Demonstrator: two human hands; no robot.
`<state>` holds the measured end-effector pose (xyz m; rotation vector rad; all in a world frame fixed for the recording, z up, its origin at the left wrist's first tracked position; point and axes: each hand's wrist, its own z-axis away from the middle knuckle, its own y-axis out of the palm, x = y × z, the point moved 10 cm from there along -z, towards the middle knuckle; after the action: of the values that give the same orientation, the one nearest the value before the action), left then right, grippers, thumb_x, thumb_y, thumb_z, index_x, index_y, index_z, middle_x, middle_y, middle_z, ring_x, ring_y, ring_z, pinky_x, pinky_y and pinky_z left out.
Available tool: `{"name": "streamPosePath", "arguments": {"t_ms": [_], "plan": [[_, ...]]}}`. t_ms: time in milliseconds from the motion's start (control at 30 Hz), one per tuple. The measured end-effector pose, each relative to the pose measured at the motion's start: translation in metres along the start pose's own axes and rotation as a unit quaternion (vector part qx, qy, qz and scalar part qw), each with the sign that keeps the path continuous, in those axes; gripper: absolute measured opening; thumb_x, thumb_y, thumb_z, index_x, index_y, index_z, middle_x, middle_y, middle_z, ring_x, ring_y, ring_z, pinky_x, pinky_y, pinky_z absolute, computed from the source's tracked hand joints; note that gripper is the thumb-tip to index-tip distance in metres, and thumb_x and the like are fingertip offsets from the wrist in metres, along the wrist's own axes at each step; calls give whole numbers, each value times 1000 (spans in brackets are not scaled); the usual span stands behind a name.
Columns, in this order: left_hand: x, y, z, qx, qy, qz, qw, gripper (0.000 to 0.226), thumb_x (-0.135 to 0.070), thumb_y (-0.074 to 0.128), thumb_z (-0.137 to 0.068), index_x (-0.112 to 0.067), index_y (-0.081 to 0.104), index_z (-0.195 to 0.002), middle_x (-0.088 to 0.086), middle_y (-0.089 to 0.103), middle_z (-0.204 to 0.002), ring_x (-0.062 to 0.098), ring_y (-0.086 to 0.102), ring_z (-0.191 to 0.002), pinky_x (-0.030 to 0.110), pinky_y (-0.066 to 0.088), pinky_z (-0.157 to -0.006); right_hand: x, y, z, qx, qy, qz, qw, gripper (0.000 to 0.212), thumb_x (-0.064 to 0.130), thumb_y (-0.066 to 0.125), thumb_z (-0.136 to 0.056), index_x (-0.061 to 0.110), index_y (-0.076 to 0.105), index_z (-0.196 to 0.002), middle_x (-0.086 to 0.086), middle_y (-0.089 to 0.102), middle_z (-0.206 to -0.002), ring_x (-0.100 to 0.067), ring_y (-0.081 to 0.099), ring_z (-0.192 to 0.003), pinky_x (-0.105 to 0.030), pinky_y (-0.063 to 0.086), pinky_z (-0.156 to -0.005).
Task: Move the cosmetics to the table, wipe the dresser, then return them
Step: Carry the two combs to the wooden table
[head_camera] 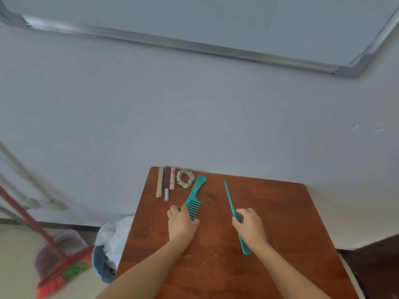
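Combs, judged light, stiff (probably slippery): wide-toothed teal plastic comb (194, 197) is lying on brown wooden bench (272, 214), left hand (182, 223) gripping its toothed end; slim teal plastic tail comb (230, 201), right hand (250, 227) gripping mid-length, fingers curled.

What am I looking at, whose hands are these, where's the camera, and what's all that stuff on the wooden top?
No machine: a person wears one camera on the head, looking down at their own bare hands. The left hand grips a wide-tooth comb by its toothed end; the right hand grips a thin tail comb. Both combs are teal. At the far left corner of the wooden top lie three slim tubes and a scrunchie. A broom is on the floor at left.
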<state>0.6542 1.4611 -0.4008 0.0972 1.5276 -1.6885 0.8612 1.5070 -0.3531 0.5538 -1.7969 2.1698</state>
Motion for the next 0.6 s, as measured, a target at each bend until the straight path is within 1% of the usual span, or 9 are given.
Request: {"name": "streamPosePath", "arguments": {"t_ms": [67,133,267,400,500,600], "plan": [[-3,-2,-2,-26,-16,-54,998,52,-40,52,-84,-15,41,-128,5,42,-126,21,39,-116,29,41,-93,3,-2,-9,5,-13,3,1000,32,25,51,-93,13,55,-122,0,53,-112,-6,47,-86,-13,35,-68],[-5,-1,-4,-38,-31,-82,995,53,-44,51,-83,-17,40,-128,4,44,-126,21,40,-116,30,40,-92,5,-3,-17,10,-25,8,1000,31,25,51,-93,14,55,-121,0,53,-112,-6,48,-86,-10,35,-65],[-5,6,-5,-51,-50,-75,995,55,-44,51,-83,-18,38,-130,3,43,-126,20,39,-116,29,40,-93,7,-2,-33,19,-35,12,999,31,27,51,-93,16,54,-122,1,53,-115,-7,51,-91,-13,40,-73],[-3,11,-7,-52,-54,-74,994,62,-49,50,-84,-19,32,-136,2,40,-129,19,38,-118,28,40,-96,13,5,-45,35,-46,8,998,32,28,51,-93,16,54,-122,2,53,-116,-9,54,-97,-13,41,-74],[-2,5,-6,-59,-51,-96,992,66,-61,42,-84,-22,30,-137,0,39,-132,18,36,-120,29,37,-97,20,15,-53,52,-56,3,997,32,28,51,-93,16,54,-123,0,53,-117,-12,56,-99,-14,40,-74],[9,-11,-3,-70,-40,-95,992,58,-57,33,-90,-24,33,-137,-2,33,-140,18,26,-130,34,28,-107,33,27,-61,65,-53,-23,996,34,28,52,-92,14,53,-123,-1,54,-118,-15,57,-100,-19,48,-77]]}}
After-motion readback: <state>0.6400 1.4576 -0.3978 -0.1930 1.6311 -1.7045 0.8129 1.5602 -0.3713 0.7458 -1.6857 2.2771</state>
